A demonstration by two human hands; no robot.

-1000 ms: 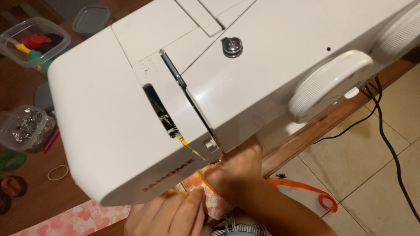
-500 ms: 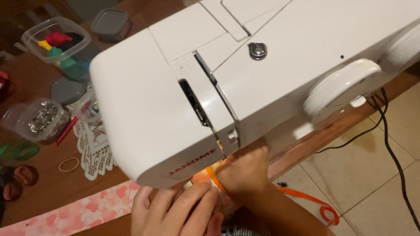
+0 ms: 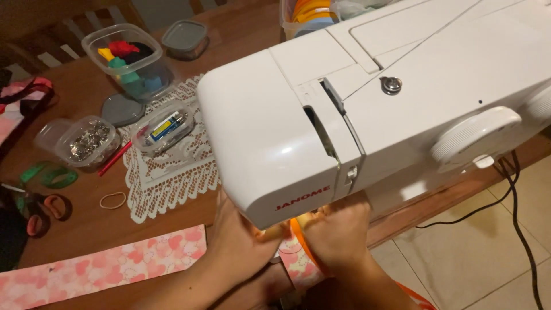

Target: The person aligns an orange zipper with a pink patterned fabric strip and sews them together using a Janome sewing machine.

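A white sewing machine [image 3: 367,109] fills the upper right of the head view. Both my hands reach under its head. My left hand [image 3: 241,238] lies on the left, fingers tucked under the machine and hidden there. My right hand [image 3: 338,229] rests beside it on an orange ribbon [image 3: 299,232] and pink heart-print fabric [image 3: 295,261]. The needle area is hidden by the machine body, so I cannot see how the fingers grip.
A pink heart-print strip [image 3: 97,267] lies at the lower left on the wooden table [image 3: 86,224]. Behind are a lace doily [image 3: 166,178], several clear plastic boxes [image 3: 129,60], scissors [image 3: 43,204] and a rubber band [image 3: 112,200]. A black cable [image 3: 513,189] hangs at right over the tiled floor.
The view has shifted so the machine sits further right and more of the table shows on the left. My hands stay under the machine head.
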